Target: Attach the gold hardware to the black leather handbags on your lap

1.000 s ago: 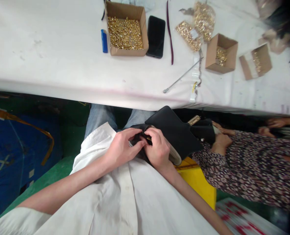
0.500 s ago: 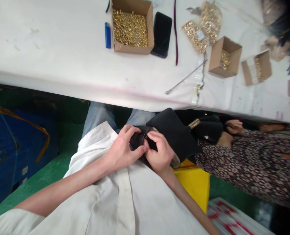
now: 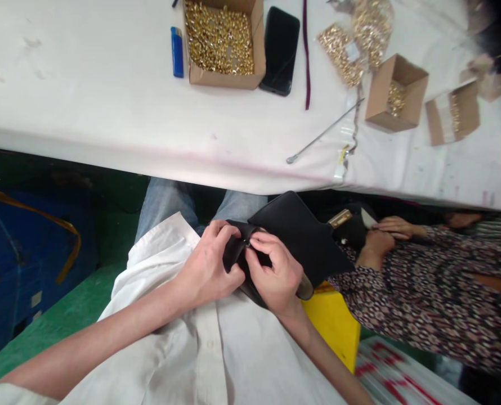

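A black leather bag lies over my lap, its wide flap spread to the right and a pale lining or edge showing below. My left hand grips the bag's near edge between thumb and fingers. Close beside it, my right hand pinches at a tiny dark metal part at the bag's opening; the fingertips hide most of it. A gold metal fitting shows just past the flap's right side, by a co-worker's black piece.
On the white table stand a carton of gold studs, a phone, a blue lighter, a thin metal rod and smaller cartons. A co-worker's hands are at my right. A yellow stool-like thing stands below.
My right fingers have shifted slightly, and my left thumb now sits apart from them. At right, the co-worker's hands have come together over a black piece. The camera view has shifted a little.
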`<action>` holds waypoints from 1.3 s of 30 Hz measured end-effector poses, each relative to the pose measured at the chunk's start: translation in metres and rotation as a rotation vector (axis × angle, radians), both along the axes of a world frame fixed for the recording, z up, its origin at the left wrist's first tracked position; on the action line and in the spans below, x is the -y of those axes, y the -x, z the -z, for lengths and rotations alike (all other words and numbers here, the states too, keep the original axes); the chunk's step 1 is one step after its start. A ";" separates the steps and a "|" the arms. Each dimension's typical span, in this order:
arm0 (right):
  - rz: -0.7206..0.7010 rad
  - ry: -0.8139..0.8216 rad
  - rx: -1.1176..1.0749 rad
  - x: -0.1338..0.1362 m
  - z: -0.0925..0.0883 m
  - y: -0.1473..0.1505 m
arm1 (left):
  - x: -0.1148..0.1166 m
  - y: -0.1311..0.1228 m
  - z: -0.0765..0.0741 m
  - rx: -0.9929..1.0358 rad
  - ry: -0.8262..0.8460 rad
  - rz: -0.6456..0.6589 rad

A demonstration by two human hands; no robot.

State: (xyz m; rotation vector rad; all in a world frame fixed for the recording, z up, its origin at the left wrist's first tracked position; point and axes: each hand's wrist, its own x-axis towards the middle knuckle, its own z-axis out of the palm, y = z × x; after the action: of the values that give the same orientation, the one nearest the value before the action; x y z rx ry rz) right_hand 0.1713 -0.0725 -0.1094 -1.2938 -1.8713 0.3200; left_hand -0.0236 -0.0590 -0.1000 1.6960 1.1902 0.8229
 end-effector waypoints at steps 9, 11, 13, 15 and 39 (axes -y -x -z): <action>-0.070 0.052 0.003 -0.003 -0.002 0.001 | 0.000 -0.009 0.006 -0.274 -0.011 -0.052; -0.074 0.071 0.028 -0.003 -0.003 0.001 | -0.001 -0.009 0.007 -0.343 -0.019 -0.035; -0.062 0.081 0.069 -0.002 -0.004 0.001 | -0.001 -0.009 0.009 -0.404 -0.032 -0.029; -0.046 0.078 0.094 -0.002 -0.003 0.001 | 0.000 -0.009 0.011 -0.452 -0.054 -0.023; -0.045 -0.150 0.284 0.010 -0.011 -0.006 | 0.016 -0.010 0.014 -0.501 -0.471 -0.052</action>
State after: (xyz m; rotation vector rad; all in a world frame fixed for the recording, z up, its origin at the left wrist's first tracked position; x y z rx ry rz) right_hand 0.1773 -0.0822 -0.0983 -1.2465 -2.1195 0.0173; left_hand -0.0133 -0.0747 -0.1138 2.3629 1.4522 0.7721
